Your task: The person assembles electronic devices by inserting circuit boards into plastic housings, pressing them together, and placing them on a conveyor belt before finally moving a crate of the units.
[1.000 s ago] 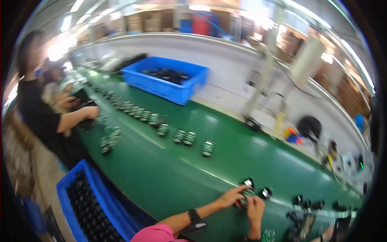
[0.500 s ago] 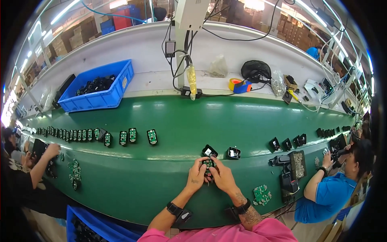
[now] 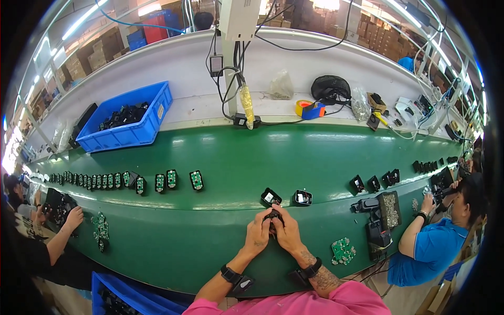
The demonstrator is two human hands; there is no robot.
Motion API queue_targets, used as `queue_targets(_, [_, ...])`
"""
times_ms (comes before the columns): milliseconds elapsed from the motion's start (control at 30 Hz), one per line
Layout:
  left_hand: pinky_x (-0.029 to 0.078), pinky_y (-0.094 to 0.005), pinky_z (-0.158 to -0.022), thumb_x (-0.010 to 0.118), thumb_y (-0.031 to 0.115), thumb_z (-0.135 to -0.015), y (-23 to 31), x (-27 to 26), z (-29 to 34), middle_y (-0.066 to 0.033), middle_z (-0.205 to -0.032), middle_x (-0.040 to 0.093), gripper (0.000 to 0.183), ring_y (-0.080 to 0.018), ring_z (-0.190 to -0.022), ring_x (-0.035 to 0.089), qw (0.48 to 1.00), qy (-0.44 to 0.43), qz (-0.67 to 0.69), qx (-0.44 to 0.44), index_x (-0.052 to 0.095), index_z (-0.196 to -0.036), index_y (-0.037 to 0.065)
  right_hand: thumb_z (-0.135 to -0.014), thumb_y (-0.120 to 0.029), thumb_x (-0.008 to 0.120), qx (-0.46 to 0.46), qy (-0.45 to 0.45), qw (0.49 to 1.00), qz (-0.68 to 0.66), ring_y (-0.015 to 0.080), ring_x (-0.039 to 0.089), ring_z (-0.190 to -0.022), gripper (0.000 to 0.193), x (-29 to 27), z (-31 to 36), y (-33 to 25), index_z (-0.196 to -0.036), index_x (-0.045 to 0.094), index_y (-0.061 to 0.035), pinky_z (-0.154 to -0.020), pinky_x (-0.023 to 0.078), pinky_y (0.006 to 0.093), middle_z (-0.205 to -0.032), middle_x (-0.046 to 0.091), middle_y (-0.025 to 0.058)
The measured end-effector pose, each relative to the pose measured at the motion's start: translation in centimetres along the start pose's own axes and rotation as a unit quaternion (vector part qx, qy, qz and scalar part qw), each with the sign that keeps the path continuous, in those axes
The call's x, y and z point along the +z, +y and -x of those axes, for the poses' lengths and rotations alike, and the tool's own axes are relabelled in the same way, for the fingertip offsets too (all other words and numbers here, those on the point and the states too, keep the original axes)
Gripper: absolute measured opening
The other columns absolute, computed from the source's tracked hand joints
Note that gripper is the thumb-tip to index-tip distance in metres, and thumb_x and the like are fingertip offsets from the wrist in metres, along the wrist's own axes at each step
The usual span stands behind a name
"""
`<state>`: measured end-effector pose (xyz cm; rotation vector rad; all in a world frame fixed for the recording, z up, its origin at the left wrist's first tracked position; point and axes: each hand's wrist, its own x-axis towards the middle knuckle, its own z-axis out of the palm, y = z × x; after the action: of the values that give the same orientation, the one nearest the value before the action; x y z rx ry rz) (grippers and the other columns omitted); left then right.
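Observation:
A small black plastic housing (image 3: 273, 215) sits between my two hands, over the green bench at the middle. My left hand (image 3: 258, 231) wraps its left side, my right hand (image 3: 286, 229) its right, with the fingertips meeting at the far end. Most of it, including any board inside, is hidden by the fingers. Just beyond them an open black housing (image 3: 266, 200) stands tilted, close to my fingertips. Another open housing (image 3: 303, 203) with a white part inside lies to its right. A pile of green circuit boards (image 3: 343, 251) rests right of my right forearm.
Housings with green boards (image 3: 196, 180) form a line toward the left. More black housings (image 3: 374, 184) stand at right, near a power tool (image 3: 376, 231) and a tray of small metal parts (image 3: 389, 210). A blue bin (image 3: 152, 123) sits far left. Co-workers flank the bench.
The housing in my hands has tipped, so its green board no longer shows, and my fingers have closed further over it. The left co-worker's hand has moved down and right.

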<state>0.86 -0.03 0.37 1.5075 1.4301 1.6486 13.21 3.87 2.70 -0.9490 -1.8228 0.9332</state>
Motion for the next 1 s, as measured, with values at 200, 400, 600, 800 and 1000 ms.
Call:
queue_targets(200, [0.055, -0.0324, -0.065, 0.049, 0.010, -0.099, -0.3, -0.5, -0.9, -0.0129, -0.088, 0.070, 0.026, -0.0203, -0.075, 0.068, 0.999, 0.017, -0.030, 0.011, 0.055, -0.124, 0.005, -0.098, -0.016, 0.056, 0.028, 0.001, 0.999, -0.027, 0.0292, 0.068, -0.082, 0.037, 0.5, -0.3, 0.3, -0.133, 0.053, -0.0050, -0.072, 0.053, 0.0366, -0.095, 0.067, 0.0193])
queue_targets(400, [0.051, -0.0278, -0.064, 0.054, 0.010, -0.096, -2.3, -1.5, -1.2, -0.0050, -0.085, 0.067, 0.018, -0.0102, -0.073, 0.062, 0.974, 0.026, 0.068, -0.215, 0.059, -0.112, 0.001, -0.083, -0.018, 0.078, 0.034, -0.089, 0.992, -0.080, 0.0125, 0.054, -0.057, 0.076, -1.1, 0.2, -0.5, -0.147, 0.040, -0.0012, -0.058, 0.048, 0.0283, -0.066, 0.057, 0.0044])
queue_targets(600, [0.049, -0.0337, -0.048, 0.050, 0.021, -0.094, -1.2, -1.6, -1.9, -0.0159, -0.067, 0.063, 0.029, -0.0188, -0.052, 0.063, 0.977, -0.074, -0.015, -0.198, 0.061, -0.088, -0.005, -0.077, -0.028, 0.083, 0.014, -0.008, 1.000, -0.004, 0.0128, 0.051, -0.052, 0.065, -0.6, 0.9, 1.2, -0.129, 0.059, 0.0035, -0.053, 0.045, 0.0283, -0.061, 0.055, 0.0056])
queue_targets(800, [0.046, -0.0300, -0.043, 0.043, 0.026, -0.099, -0.1, -2.0, -2.2, -0.0113, -0.065, 0.062, 0.035, -0.0171, -0.045, 0.060, 0.952, -0.165, 0.044, -0.255, 0.063, -0.089, -0.002, -0.076, -0.033, 0.084, -0.010, -0.001, 0.999, 0.047, 0.0159, 0.052, -0.049, 0.062, -1.6, 0.8, 0.6, -0.120, 0.065, 0.0040, -0.051, 0.045, 0.0307, -0.057, 0.054, 0.0070])
queue_targets(1000, [0.048, -0.0253, -0.052, 0.051, 0.032, -0.099, -1.3, -3.0, -1.4, -0.0079, -0.088, 0.064, 0.041, -0.0114, -0.058, 0.061, 0.964, -0.183, 0.061, -0.183, 0.063, -0.126, 0.004, -0.080, -0.032, 0.081, -0.002, -0.028, 0.999, 0.016, 0.0201, 0.058, -0.052, 0.056, -1.7, 1.4, 0.7, -0.121, 0.063, 0.0020, -0.053, 0.048, 0.0328, -0.064, 0.060, 0.0102])
